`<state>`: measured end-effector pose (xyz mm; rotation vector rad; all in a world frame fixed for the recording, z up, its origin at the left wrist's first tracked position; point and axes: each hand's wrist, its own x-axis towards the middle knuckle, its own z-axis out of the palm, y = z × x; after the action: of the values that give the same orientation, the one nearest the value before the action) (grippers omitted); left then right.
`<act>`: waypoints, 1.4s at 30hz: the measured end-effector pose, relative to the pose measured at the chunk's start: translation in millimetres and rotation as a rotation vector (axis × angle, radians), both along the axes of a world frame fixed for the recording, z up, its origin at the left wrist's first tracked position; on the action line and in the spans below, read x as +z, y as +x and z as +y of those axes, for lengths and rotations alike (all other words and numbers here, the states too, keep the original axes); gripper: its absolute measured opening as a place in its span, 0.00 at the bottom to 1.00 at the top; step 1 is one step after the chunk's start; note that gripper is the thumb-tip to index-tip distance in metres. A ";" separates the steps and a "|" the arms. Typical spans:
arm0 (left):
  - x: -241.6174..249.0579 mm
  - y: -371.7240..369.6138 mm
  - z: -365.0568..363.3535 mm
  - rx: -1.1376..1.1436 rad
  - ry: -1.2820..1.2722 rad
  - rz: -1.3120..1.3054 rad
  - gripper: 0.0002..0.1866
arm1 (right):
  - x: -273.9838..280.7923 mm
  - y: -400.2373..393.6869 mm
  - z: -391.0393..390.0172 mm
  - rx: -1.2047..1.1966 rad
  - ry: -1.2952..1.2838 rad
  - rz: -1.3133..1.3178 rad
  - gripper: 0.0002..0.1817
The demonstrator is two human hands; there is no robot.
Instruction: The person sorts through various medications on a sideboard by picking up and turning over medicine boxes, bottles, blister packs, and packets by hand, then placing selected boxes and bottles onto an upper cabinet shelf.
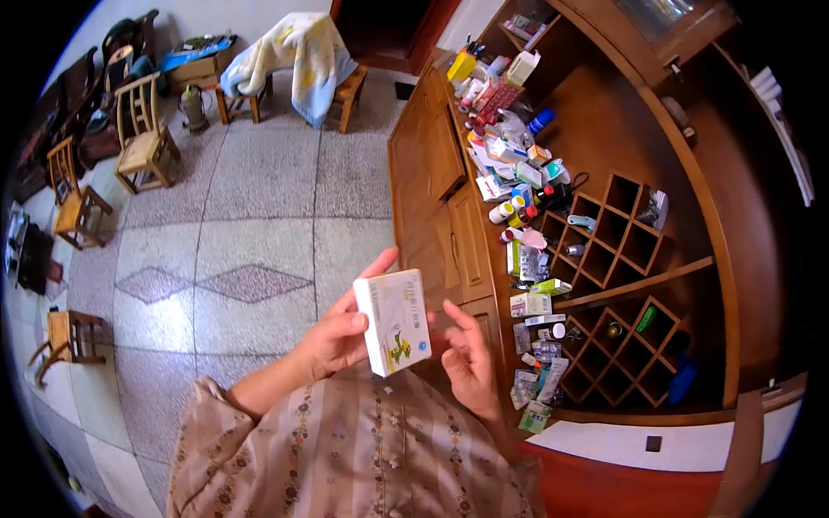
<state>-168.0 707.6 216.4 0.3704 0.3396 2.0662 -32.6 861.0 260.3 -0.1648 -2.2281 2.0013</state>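
Fingers of the left hand (332, 345) are clamped on a white box (399, 324), with the thumb on its left side. In the head view, the box is up in front of the striped shirt (345, 440), tipped a bit, and shows a green and yellow picture. The right hand (471, 371) is just beside it, thumb and pointing finger apart; I cannot tell if it touches the box. To the right, lots of boxes (531, 305) and bottles (501, 211) sit in a messy row on a brown cabinet (423, 155). Wooden chairs (142, 152) stand at the left.
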 end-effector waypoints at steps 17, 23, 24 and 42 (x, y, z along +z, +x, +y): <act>-11.3 7.5 -19.0 0.186 -0.073 0.455 0.49 | 16.8 -11.0 -5.3 -0.094 -0.061 0.150 0.27; -16.1 9.1 -23.1 0.179 -0.105 0.593 0.47 | 9.9 -2.7 -12.0 -0.222 -0.070 0.210 0.27; -15.7 9.0 -22.7 0.180 -0.103 0.622 0.47 | 7.0 -1.4 -12.0 -0.234 -0.095 0.229 0.26; -16.0 5.9 -25.8 0.173 -0.105 0.644 0.45 | -6.1 -1.4 -18.3 -0.320 -0.152 0.279 0.25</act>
<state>-162.1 681.9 200.4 0.9710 0.8854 2.0390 -34.0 842.7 254.3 -0.2273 -1.7589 1.8854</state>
